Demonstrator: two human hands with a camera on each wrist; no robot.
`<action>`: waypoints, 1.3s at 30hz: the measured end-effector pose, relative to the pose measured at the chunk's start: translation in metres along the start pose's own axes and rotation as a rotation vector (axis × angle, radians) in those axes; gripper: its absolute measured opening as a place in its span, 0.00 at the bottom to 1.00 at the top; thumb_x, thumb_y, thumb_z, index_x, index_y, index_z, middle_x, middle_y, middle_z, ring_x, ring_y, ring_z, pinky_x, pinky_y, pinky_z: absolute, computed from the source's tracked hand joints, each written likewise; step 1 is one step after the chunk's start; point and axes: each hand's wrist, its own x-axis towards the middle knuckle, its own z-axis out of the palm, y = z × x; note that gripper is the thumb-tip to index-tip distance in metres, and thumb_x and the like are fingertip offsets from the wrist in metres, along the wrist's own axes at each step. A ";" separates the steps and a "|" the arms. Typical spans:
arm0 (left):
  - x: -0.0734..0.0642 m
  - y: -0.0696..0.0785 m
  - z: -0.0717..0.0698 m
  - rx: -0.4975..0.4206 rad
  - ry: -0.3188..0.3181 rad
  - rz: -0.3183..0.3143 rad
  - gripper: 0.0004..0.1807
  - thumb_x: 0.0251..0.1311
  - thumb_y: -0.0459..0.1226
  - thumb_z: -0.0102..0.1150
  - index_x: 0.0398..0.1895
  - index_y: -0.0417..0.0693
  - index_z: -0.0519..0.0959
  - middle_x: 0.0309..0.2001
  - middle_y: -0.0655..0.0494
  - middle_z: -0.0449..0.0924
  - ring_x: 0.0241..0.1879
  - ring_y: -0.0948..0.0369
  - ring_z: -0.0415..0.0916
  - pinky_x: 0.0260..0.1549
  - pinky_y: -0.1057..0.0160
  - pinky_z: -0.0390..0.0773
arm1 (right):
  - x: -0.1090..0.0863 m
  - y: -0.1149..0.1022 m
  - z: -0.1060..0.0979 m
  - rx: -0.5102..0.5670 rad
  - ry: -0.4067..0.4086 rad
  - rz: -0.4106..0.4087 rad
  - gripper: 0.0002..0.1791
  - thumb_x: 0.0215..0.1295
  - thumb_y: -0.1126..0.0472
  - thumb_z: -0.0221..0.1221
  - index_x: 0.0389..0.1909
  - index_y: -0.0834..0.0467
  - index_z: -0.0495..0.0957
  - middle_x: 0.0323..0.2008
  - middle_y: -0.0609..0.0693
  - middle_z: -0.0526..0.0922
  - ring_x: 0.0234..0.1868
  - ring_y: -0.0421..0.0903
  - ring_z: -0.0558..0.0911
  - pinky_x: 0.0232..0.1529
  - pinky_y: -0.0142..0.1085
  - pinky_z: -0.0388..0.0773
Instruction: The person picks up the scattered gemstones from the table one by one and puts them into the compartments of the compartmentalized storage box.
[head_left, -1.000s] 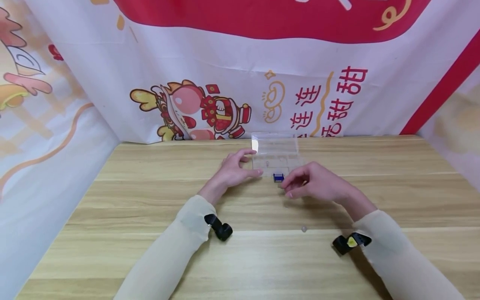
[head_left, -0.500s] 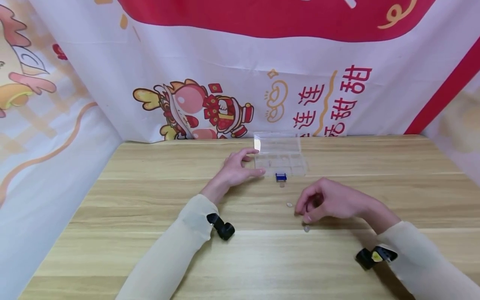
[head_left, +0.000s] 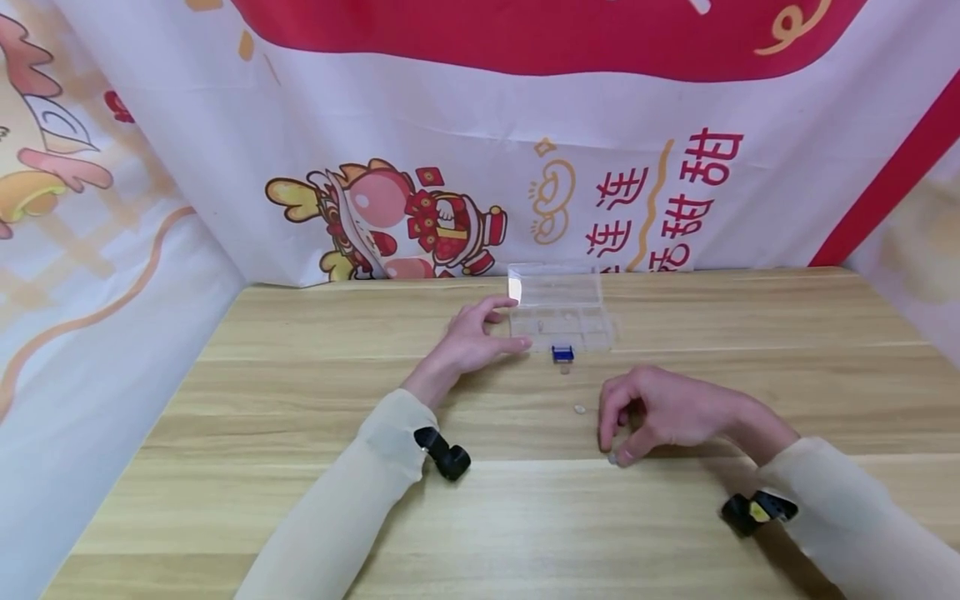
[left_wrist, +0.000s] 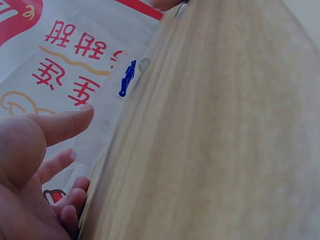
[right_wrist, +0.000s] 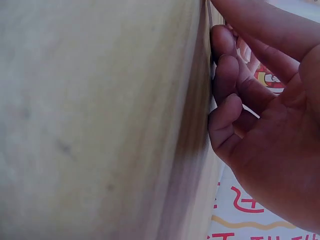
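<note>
A clear plastic compartment box (head_left: pixel 597 340) stands near the back of the table with its lid (head_left: pixel 558 289) raised. My left hand (head_left: pixel 472 336) rests at the box's left side, thumb by the front corner and index finger by the hinge side. A blue clip (head_left: pixel 562 354) sits at the box's front edge. Just before it lies a small clear piece (head_left: pixel 565 370), rounded in the left wrist view. My right hand (head_left: pixel 671 408) is low over the table, thumb and fingertips pinching a small pale piece (head_left: pixel 613 459). In the right wrist view, its fingertips are partly hidden.
Another small whitish piece (head_left: pixel 579 409) lies left of my right hand. A few tiny bits sit in the box's compartments. The wooden table (head_left: pixel 525 517) ends at a printed cloth backdrop (head_left: pixel 450 108) right behind the box.
My right hand has moved from beside the blue clip toward me and rightward, down to the small pale piece. My left hand stays at the box.
</note>
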 end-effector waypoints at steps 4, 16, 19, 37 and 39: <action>0.000 0.001 0.000 0.002 -0.002 -0.004 0.37 0.61 0.50 0.77 0.73 0.71 0.73 0.70 0.53 0.68 0.71 0.51 0.64 0.73 0.44 0.68 | 0.001 -0.001 -0.001 -0.012 0.003 -0.015 0.06 0.57 0.56 0.78 0.34 0.46 0.91 0.39 0.47 0.86 0.44 0.47 0.79 0.47 0.33 0.75; -0.001 0.001 0.000 -0.004 -0.004 -0.020 0.37 0.61 0.49 0.76 0.73 0.71 0.72 0.71 0.54 0.67 0.71 0.51 0.64 0.73 0.44 0.68 | 0.006 0.001 -0.011 -0.018 0.075 -0.051 0.04 0.65 0.59 0.72 0.38 0.49 0.88 0.36 0.47 0.88 0.36 0.44 0.81 0.39 0.31 0.80; -0.001 0.001 -0.001 -0.005 -0.005 -0.021 0.37 0.61 0.49 0.76 0.73 0.71 0.72 0.71 0.54 0.67 0.71 0.51 0.64 0.73 0.44 0.68 | 0.009 0.000 -0.017 -0.005 0.118 -0.044 0.03 0.65 0.60 0.71 0.38 0.51 0.87 0.36 0.48 0.88 0.37 0.45 0.82 0.39 0.32 0.80; 0.001 0.001 -0.001 -0.007 -0.011 -0.012 0.36 0.62 0.50 0.76 0.73 0.71 0.72 0.71 0.54 0.67 0.71 0.51 0.63 0.73 0.43 0.68 | 0.027 -0.008 -0.048 0.095 0.441 0.022 0.12 0.70 0.59 0.69 0.50 0.60 0.87 0.43 0.54 0.89 0.41 0.46 0.83 0.42 0.37 0.81; 0.001 0.001 -0.001 -0.008 -0.011 -0.013 0.37 0.62 0.50 0.76 0.74 0.71 0.72 0.70 0.54 0.67 0.71 0.51 0.63 0.72 0.42 0.68 | 0.029 -0.008 -0.050 0.114 0.457 0.020 0.13 0.71 0.59 0.69 0.51 0.62 0.87 0.44 0.54 0.90 0.42 0.44 0.85 0.44 0.38 0.83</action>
